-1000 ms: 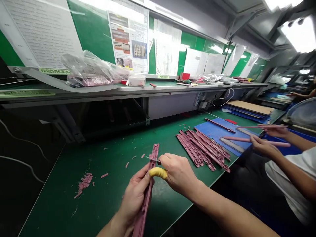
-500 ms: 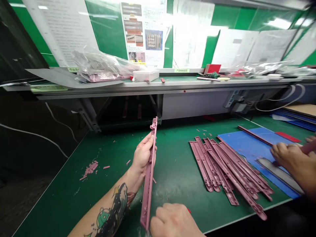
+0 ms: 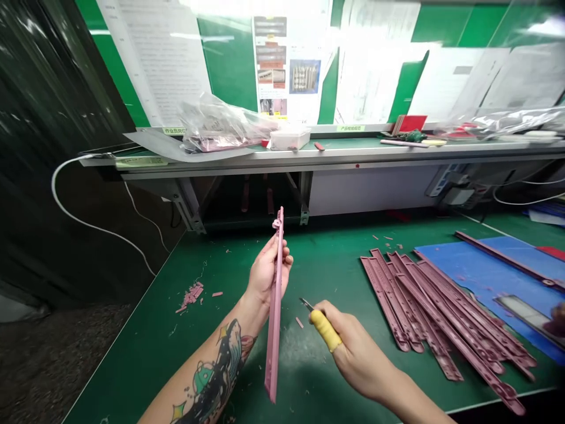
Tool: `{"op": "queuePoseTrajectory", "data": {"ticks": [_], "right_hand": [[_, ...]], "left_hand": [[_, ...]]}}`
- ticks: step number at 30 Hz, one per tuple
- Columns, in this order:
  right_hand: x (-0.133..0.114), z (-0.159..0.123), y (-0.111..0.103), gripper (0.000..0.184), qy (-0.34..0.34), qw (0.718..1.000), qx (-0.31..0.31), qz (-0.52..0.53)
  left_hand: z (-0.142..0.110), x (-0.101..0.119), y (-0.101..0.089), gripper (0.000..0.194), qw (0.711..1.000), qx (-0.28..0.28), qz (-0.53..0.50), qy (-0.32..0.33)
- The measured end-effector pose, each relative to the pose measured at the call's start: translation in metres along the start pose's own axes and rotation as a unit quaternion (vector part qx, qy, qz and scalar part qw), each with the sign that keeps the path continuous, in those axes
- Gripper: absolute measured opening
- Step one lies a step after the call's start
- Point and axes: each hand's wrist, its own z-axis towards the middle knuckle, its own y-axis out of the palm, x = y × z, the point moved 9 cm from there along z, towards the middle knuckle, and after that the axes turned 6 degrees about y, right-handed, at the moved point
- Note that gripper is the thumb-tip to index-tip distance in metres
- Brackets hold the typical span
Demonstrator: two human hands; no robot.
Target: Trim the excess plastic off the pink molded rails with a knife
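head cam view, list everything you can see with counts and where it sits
moulded plastic strip: 1, pink, upright in the left hand
trimming knife: 1, yellow grip, in the right hand
stacked strips: many, pink, piled on the bench right of the hands
plastic offcuts: small heap plus scattered bits, pink, on the bench at left
bench mat: 1, green, covering the bench top
plastic sheet: 1, blue, on the bench at right
plastic bag: 1, clear, pink parts inside, on the back shelf
box: 1, white, on the back shelf
posted papers: several, white, on the green back wall
cable: 1, white, left of the bench
co-worker's hand: 1, blurred, at the far right edge
left hand: 1, gripping the strip, tattooed forearm
right hand: 1, gripping the knife
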Motion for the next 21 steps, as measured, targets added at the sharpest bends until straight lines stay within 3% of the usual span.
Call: {"op": "queuePoseTrajectory", "data": {"ticks": [3, 6, 10, 13, 16, 21], "right_hand": [[-0.006, 0.002, 0.007, 0.021, -0.009, 1.0, 0.015, -0.006], [-0.018, 0.008, 0.008, 0.042, -0.024, 0.999, 0.033, -0.005], [-0.046, 0.028, -0.008, 0.039, -0.024, 0.991, 0.129, 0.033], [-0.078, 0.043, -0.013, 0.025, -0.061, 0.978, 0.19, 0.054], [-0.102, 0.053, -0.012, 0.039, -0.081, 0.968, 0.236, 0.035], [-0.106, 0.056, -0.008, 0.042, -0.079, 0.965, 0.237, 0.076]], "left_hand": [[-0.024, 0.008, -0.014, 0.017, 0.999, -0.016, 0.018, -0.024], [-0.05, 0.011, -0.03, 0.024, 0.997, -0.036, 0.041, -0.049], [-0.071, 0.01, -0.045, 0.034, 0.993, -0.07, 0.063, -0.078], [-0.077, 0.01, -0.047, 0.042, 0.988, -0.091, 0.07, -0.098], [-0.081, 0.016, -0.046, 0.042, 0.988, -0.094, 0.071, -0.101], [-0.081, 0.031, -0.042, 0.04, 0.99, -0.09, 0.063, -0.088]]}}
